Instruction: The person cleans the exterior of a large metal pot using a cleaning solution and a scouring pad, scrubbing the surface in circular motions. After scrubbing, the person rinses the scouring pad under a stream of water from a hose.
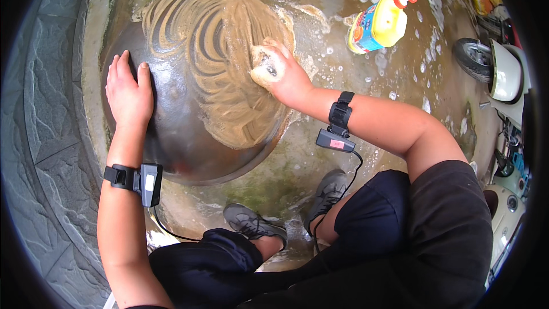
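A large dark metal wok (178,111) lies bottom up on the wet ground before me. Brown, streaky suds (233,111) cover much of its domed underside, mostly toward the top and right. My left hand (130,92) rests flat on the bare left side of the wok, thumb spread from the fingers. On the sudsy right side, my right hand (285,73) is curled around a foam-covered scrubber (266,66). Only a dark grey patch of the scrubber shows through the foam. Each wrist wears a black strap with a small cabled box.
A yellow pump bottle (377,25) with a red pump stands on the foamy wet concrete (369,77) at upper right. Grey stone paving (55,107) borders the left. Parked scooters (506,68) line the right edge. My shoes (255,223) are just below the wok.
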A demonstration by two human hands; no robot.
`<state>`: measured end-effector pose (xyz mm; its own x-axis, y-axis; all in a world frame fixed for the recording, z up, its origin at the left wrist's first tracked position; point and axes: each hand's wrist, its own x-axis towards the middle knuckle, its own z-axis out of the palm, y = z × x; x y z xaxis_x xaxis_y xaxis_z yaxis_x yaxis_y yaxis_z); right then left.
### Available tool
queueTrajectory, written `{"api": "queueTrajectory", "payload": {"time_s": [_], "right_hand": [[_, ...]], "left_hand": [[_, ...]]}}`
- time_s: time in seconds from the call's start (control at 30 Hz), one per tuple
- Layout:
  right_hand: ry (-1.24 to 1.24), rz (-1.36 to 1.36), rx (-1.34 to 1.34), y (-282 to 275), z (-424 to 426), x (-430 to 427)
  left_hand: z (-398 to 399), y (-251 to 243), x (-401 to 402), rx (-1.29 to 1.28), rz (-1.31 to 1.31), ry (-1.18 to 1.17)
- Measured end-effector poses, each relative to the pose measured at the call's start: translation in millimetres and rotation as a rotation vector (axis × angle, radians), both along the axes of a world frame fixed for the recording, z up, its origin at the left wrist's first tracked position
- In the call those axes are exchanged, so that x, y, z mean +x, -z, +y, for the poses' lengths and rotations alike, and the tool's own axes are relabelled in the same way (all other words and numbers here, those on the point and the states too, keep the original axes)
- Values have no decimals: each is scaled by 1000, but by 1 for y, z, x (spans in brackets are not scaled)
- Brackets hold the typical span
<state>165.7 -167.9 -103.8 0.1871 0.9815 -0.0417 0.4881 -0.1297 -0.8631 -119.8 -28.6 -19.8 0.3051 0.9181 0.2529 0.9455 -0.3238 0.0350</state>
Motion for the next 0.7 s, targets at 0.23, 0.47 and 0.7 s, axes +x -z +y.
{"api": "queueTrajectory", "payload": {"time_s": [0.23, 0.47, 0.7], "right_hand": [[66, 25, 98, 17, 17, -1], [82, 55, 229, 49, 57, 18], [141, 291, 124, 70, 113, 39]], "left_hand": [[-4, -4, 6, -38, 26, 7], [-7, -5, 9, -14, 20, 30], [-2, -3, 6, 5, 5, 28]]}}
